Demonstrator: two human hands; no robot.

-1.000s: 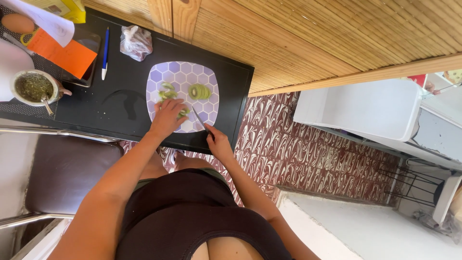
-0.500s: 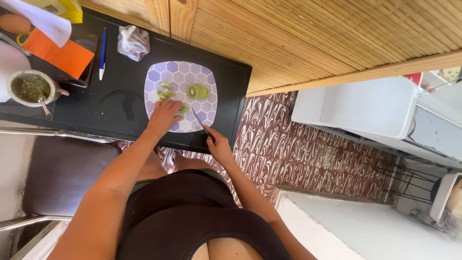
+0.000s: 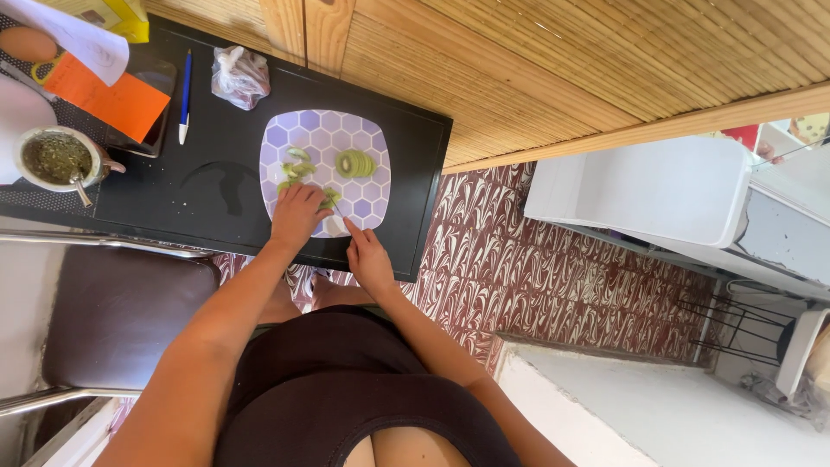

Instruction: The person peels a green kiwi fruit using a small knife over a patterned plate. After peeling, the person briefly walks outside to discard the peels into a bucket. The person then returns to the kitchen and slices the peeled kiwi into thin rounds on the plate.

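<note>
Under the left hand (image 3: 296,214) lies a pale purple plate (image 3: 367,138) printed with a honeycomb of hexagons, square with rounded corners, set on the black worktop (image 3: 216,186). That hand is curled down over a small green piece of kiwi (image 3: 328,199), fingertips pinning it to the plate. Just beyond its knuckles sit loose bits of green peel or slices (image 3: 296,164), and farther out to the right a short row of round kiwi slices (image 3: 356,163) leans overlapped, bright green with pale centres. The right hand (image 3: 367,255) is closed around a thin knife (image 3: 339,210), forefinger stretched along it, the blade angled toward the fruit under the other hand; the blade itself is too slim to see clearly. Well out past the left hand, toward the far left of the worktop, stand a cup of green herb with a metal straw (image 3: 54,160), a blue pen (image 3: 185,97), an orange card (image 3: 112,99) and a knotted clear bag (image 3: 240,76).
</note>
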